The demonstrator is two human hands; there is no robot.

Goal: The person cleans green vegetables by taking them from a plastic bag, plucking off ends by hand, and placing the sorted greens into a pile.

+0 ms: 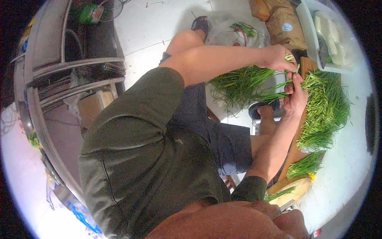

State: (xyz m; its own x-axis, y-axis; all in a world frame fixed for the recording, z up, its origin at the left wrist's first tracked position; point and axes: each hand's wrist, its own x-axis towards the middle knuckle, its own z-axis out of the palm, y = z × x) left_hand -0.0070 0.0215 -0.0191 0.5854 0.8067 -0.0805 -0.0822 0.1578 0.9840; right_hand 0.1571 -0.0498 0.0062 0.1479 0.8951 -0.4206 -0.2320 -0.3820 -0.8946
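My left hand (279, 58), at the upper right, has its fingers closed around thin green stems, their cut ends showing at its knuckles. Just below, my right hand (295, 95) pinches long garlic chives (273, 95), their leaves trailing left. The fingertips of the hands almost meet. A loose heap of chives (241, 83) lies beyond my knees, partly behind my left forearm. Right of my hands, a large pile of chives (322, 110) lies with many pale stem ends facing left. A smaller bunch (304, 165) lies below it.
A translucent plastic tub (309, 38) and brown paper bags (285, 30) stand at the upper right. A clear plastic bag (219, 33) with greens lies on the tiled floor. A pale oval object (294, 191) lies at the lower right. A metal rack (77, 64) stands at the left.
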